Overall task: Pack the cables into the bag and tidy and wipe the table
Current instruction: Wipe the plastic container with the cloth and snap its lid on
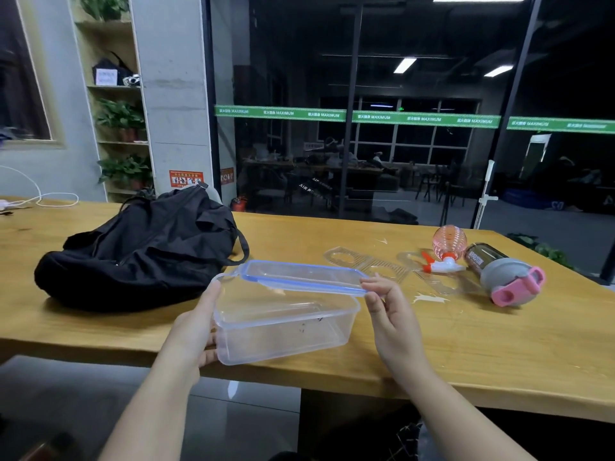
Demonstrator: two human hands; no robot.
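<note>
The table [332,354] runs wide across the view, with the bag [139,251] slumped at about ten o'clock from the hands, well apart from them, and a white cable [40,194] trailing at the far left edge near nine o'clock; no other cables show. The box [283,324], clear and seemingly empty, sits at the near edge with its long axis left to right. The lid [303,277] hovers tilted above the box's far rim, long axis the same way, so closing looks like a matter of lowering it toward six o'clock. At two o'clock lie a shaker [506,274], a sprayer [444,254] and a wet spill [427,297]. The left hand [199,327] grips the box's left end, thumb on the rim and fingers under. The right hand [387,311] pinches the lid's right edge in its fingertips. The left hand is nearer the bag, the right nearer the spill.
</note>
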